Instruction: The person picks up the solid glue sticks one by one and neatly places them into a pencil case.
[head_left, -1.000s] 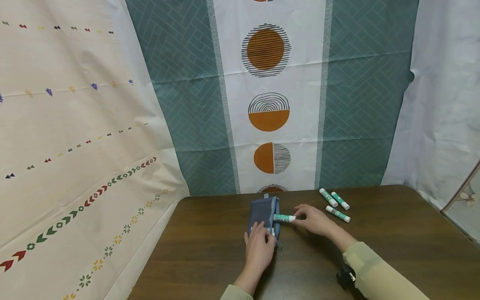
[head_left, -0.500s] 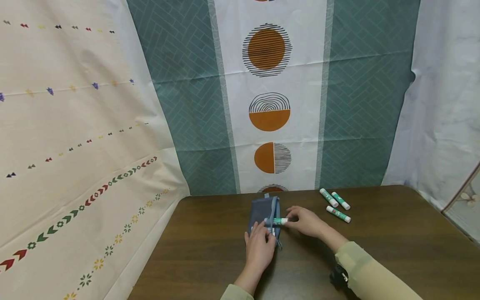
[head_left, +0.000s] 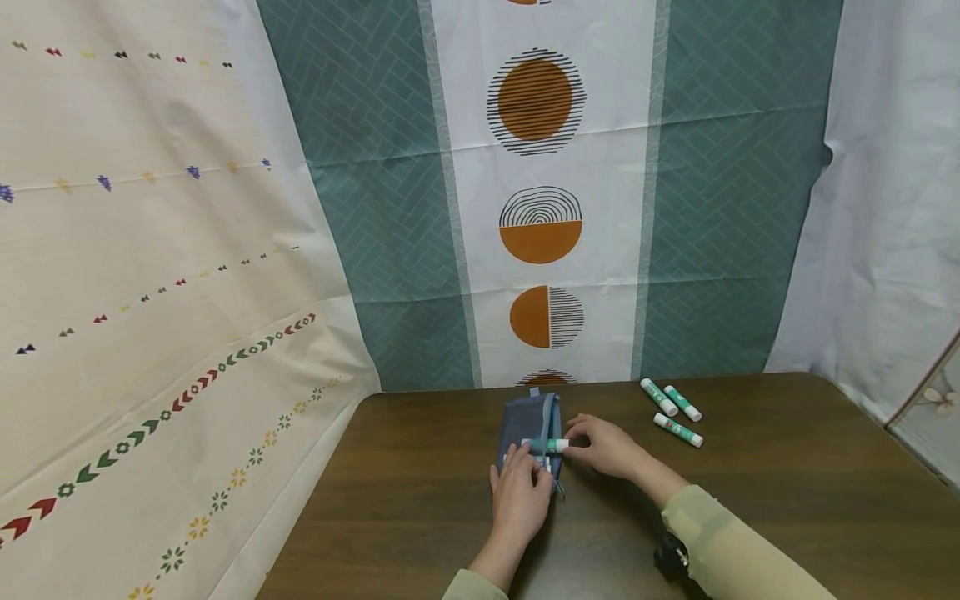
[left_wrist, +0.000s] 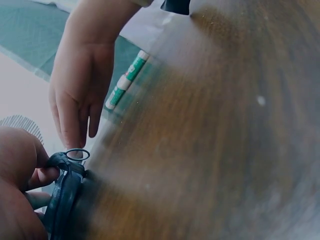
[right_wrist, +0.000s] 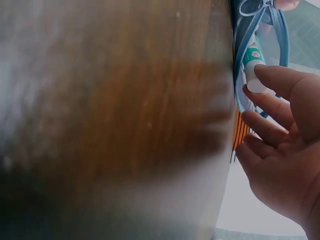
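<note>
A blue zippered pouch (head_left: 522, 417) lies on the table with its mouth toward the right. Partway inside its opening is a green-and-white glue stick (head_left: 557, 446), the white end sticking out. My right hand (head_left: 609, 448) pinches that white end between thumb and fingertips, as the right wrist view shows with the glue stick (right_wrist: 253, 54) between the zipper edges. Near the mouth, my left hand (head_left: 519, 493) grips the pouch by its edge; in the left wrist view, thumb and fingers sit on either side of the pouch rim (left_wrist: 65, 192). The glue stick's far end shows faintly through the pouch.
Several more things lie near: a pair of glue sticks (head_left: 658, 397) side by side at the back right, and another glue stick (head_left: 678, 430) just in front of them. Patterned cloth (head_left: 540, 208) hangs behind the brown wooden table (head_left: 390, 500).
My right hand has moved left, sliding the glue stick deeper into the pouch. My left hand and the pouch have stayed in place.
</note>
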